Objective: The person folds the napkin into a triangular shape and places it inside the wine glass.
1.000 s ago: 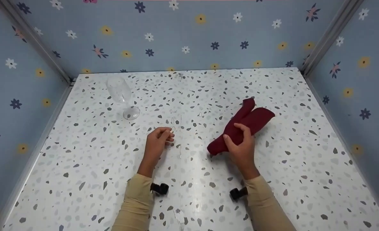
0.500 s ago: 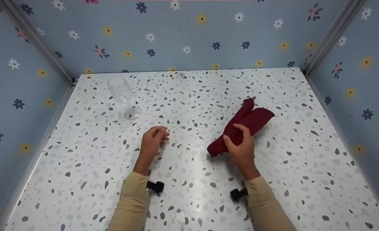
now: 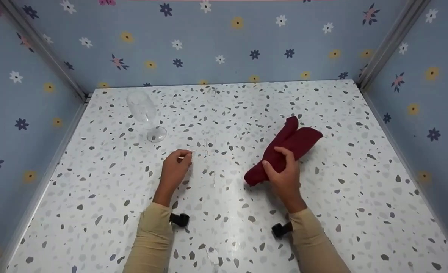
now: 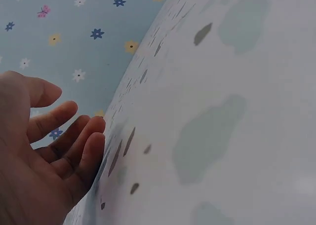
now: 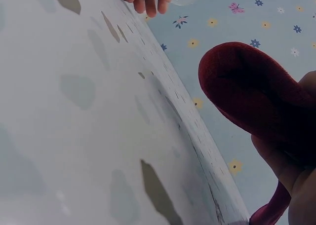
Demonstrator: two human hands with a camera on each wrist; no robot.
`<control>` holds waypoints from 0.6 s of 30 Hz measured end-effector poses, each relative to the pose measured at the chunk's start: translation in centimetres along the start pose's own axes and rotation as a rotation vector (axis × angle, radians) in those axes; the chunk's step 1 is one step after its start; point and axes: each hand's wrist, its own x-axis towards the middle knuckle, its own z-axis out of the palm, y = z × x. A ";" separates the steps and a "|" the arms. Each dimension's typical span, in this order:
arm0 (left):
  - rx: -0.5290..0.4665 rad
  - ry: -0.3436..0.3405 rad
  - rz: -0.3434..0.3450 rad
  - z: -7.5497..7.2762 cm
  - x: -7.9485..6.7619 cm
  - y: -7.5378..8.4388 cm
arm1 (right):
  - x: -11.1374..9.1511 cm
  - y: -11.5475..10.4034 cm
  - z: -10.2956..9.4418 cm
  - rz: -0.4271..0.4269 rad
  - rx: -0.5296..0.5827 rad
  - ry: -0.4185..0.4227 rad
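A dark red folded cloth napkin [image 3: 281, 151] is gathered in my right hand [image 3: 285, 175], its narrow rolled end toward me and two flaps fanning out away from me. The right thumb and fingers grip it round the middle. In the right wrist view the rolled end of the napkin [image 5: 247, 92] stands above the tabletop. My left hand [image 3: 174, 170] is over the table left of centre, fingers loosely bent. The left wrist view shows nothing in that left hand [image 4: 54, 141]. Beyond it, at the back left, a clear stemmed glass [image 3: 142, 110] stands upright on its round foot.
The white speckled tabletop [image 3: 224, 212] has blue flowered panels [image 3: 224, 38] at its back and on both sides. Grey posts stand at the two back corners. A dark camera is strapped to each wrist.
My left hand has drawn left, away from the napkin. My right hand and the napkin have hardly moved, and the glass stands where it was.
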 end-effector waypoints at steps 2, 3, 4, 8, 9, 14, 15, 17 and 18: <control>0.023 0.004 0.009 -0.2 0.1 -0.2 | 0.0 0.0 0.0 -0.007 -0.001 -0.003; 0.025 0.005 0.010 -0.3 0.1 -0.2 | 0.0 0.0 0.0 -0.006 0.000 -0.004; 0.025 0.005 0.007 -0.4 0.2 -0.2 | 0.0 0.0 0.0 -0.005 0.003 -0.004; 0.019 -0.002 -0.029 -0.9 0.4 -0.2 | 0.1 0.1 -0.1 -0.009 0.012 -0.001; 0.017 -0.002 -0.038 -1.0 0.5 -0.2 | 0.1 0.1 -0.1 -0.011 0.011 0.001; 0.015 0.011 -0.056 -1.5 0.8 -0.3 | 0.1 0.1 0.0 -0.003 -0.003 -0.002; 0.010 0.017 -0.058 -1.6 0.8 -0.3 | 0.0 0.1 0.0 0.001 -0.002 -0.003; 0.008 0.028 -0.063 -1.8 0.9 -0.5 | 0.0 0.0 0.0 0.012 -0.001 -0.007; 0.006 0.031 -0.067 -1.9 0.9 -0.5 | 0.0 0.0 0.0 0.015 -0.001 -0.009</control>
